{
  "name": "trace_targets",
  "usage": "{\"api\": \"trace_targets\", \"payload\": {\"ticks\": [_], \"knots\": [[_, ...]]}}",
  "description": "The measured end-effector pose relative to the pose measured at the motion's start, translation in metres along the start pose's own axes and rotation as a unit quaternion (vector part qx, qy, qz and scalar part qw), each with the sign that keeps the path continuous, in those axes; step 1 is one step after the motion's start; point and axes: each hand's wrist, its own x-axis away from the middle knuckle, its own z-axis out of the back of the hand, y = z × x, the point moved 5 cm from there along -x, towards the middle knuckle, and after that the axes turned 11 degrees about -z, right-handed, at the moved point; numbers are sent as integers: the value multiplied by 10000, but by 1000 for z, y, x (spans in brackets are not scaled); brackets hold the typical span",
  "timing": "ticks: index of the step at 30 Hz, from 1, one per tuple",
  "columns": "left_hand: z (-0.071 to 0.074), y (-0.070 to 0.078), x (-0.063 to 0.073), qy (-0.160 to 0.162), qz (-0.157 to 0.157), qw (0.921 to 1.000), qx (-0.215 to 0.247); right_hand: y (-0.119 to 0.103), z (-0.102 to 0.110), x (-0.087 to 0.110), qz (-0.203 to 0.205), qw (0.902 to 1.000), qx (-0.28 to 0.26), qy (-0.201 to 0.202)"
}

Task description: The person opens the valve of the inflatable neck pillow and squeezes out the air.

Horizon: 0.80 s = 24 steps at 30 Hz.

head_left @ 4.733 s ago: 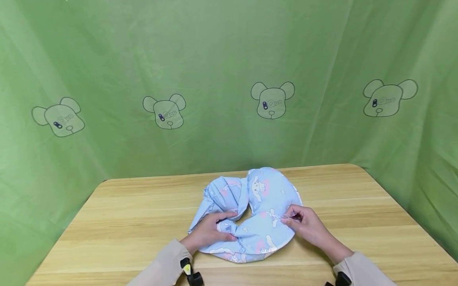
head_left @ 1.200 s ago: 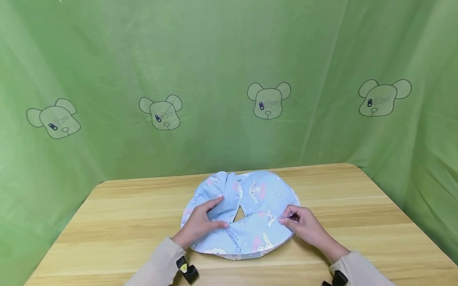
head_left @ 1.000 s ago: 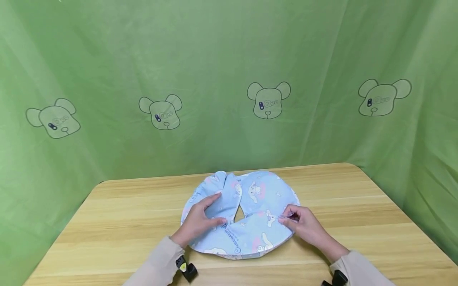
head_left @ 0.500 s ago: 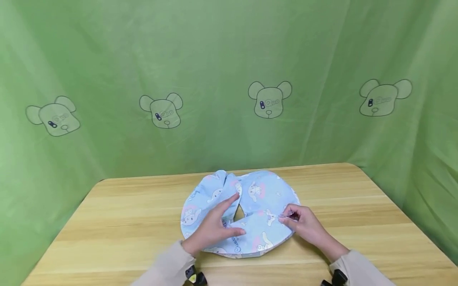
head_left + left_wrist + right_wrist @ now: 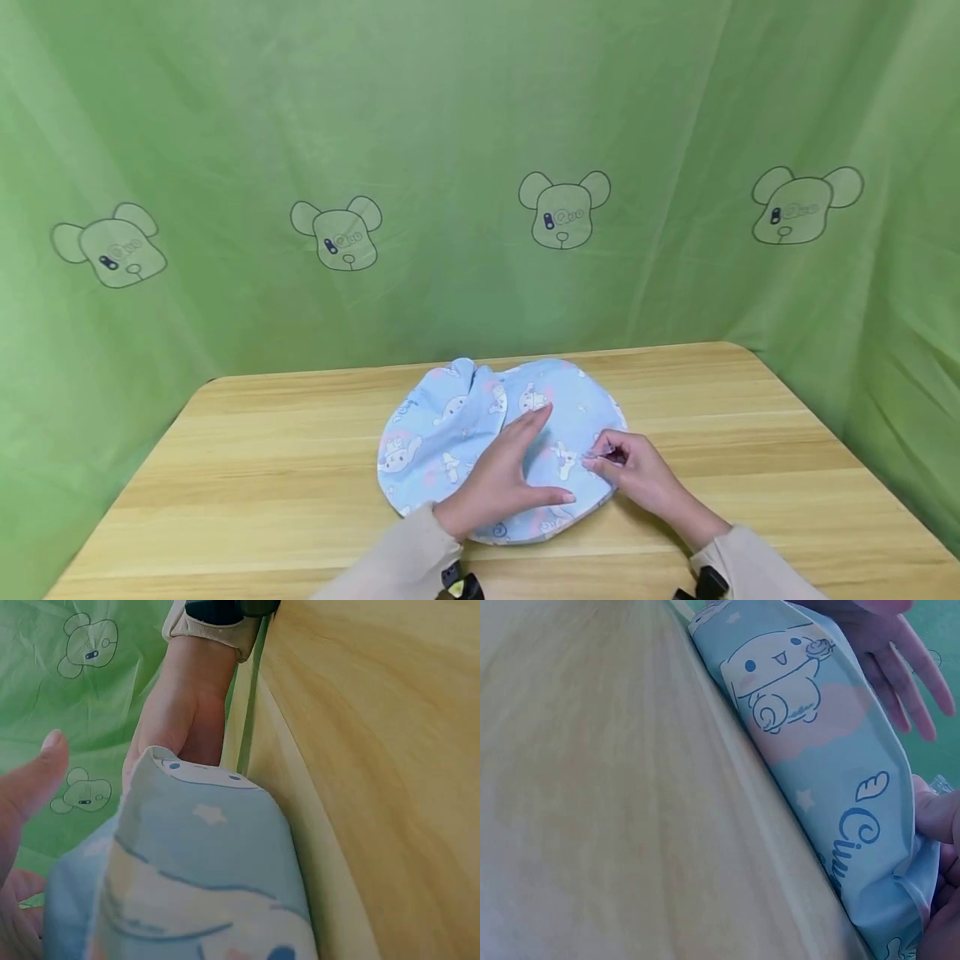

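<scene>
A soft, light-blue inflatable swim ring [image 5: 420, 450] printed with white cartoon dogs lies rather flat and creased on the table. Over its near middle my left hand [image 5: 501, 483] is spread, thumb apart from straight fingers, hiding the ring's centre hole. At its right side my right hand [image 5: 637, 473] pinches a small clear valve [image 5: 604, 452] between thumb and curled fingers. In the right wrist view, clear plastic shows beside the right thumb [image 5: 934, 814], and the ring's printed side [image 5: 817, 772] stands close along the tabletop. The ring's edge [image 5: 225, 840] partly hides the right hand in the left wrist view.
The pale wooden table [image 5: 262, 467] has rounded far corners. Behind it hangs a green curtain [image 5: 450, 100] with bear-head outlines, which also closes off both sides. Each wrist wears a black strap-on camera [image 5: 711, 583] at a beige sleeve cuff [image 5: 750, 567].
The left side of the swim ring has spread out flatter, its hole narrowing. My left hand has moved right across the ring toward my right hand, which stays at the valve.
</scene>
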Motion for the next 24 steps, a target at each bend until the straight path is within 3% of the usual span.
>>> {"api": "trace_targets", "payload": {"ticks": [10, 16, 21, 24], "knots": [[-25, -7, -13, -254, 50, 9989, -396, 2, 0, 0, 176, 9998, -80, -94], [-41, -18, -17, -557, 502, 9971, 105, 3, 0, -1, 207, 9996, -130, -152], [-53, -30, -18, -574, 979, 9904, 792, 4, 0, -1, 168, 9997, -117, -140], [-58, -35, -19, -596, 1156, 9868, 965, 4, 0, -1, 140, 9997, -127, -160]]}}
